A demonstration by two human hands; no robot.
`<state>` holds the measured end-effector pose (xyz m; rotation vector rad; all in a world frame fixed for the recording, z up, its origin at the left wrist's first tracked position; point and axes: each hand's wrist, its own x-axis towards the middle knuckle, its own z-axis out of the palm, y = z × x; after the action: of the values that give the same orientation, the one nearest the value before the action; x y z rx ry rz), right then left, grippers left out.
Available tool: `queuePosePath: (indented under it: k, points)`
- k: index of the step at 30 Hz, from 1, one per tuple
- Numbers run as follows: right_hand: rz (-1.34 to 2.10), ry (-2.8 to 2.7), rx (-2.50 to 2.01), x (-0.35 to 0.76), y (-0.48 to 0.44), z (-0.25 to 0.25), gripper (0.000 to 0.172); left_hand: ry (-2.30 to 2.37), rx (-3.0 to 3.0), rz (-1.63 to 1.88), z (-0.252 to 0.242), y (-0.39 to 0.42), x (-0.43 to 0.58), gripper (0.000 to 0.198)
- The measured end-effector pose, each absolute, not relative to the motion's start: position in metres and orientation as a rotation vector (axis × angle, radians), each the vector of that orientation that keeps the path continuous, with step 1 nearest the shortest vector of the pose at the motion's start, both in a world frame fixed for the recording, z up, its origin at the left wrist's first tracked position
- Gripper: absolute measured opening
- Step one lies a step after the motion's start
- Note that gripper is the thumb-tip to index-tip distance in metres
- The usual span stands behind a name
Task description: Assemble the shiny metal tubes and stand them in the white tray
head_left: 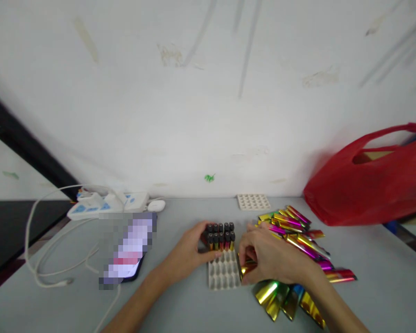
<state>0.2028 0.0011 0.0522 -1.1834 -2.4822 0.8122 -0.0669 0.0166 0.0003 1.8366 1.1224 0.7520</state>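
A white tray (224, 273) with rows of round pockets lies on the table. Two rows of black-topped tubes (221, 236) stand upright at its far end, their lower parts shiny and coloured. My left hand (194, 247) curls round the tray's left side, thumb in front of the tubes and fingers behind. Just right of the tray, my right hand (263, 254) is closed in a pinch on a shiny gold foil sleeve (248, 269), partly covered by the fingers. Loose metallic foil sleeves (307, 247) in gold, magenta and red lie beyond the right wrist; more gold sleeves (268, 293) lie nearer.
A second white pocketed tray (253, 201) rests by the wall. A red bag (367, 180) stands at the back right. On the left are a phone (131, 249) with a blurred screen, a power strip (107, 205), a white earbud case (156, 205) and a looping white cable (29, 240).
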Motion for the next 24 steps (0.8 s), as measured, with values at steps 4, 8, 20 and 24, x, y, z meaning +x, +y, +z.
queuePosePath:
  k: [4,8,20,24]
  points:
    - [1.056,-2.304,-1.210,0.207,0.003,0.051,0.026,1.133,1.835,0.768,0.001,0.015,-0.066,0.054]
    - [1.329,-2.065,-1.187,0.210,0.004,0.053,0.026,1.108,1.840,0.766,0.003,0.015,-0.066,0.050]
    - [1.726,-1.347,-0.869,0.202,0.009,0.051,0.040,1.139,1.797,0.790,-0.004,0.016,-0.064,0.054]
    - [1.714,-1.101,-0.792,0.200,0.011,0.048,0.040,1.173,1.820,0.779,-0.003,0.016,-0.064,0.055]
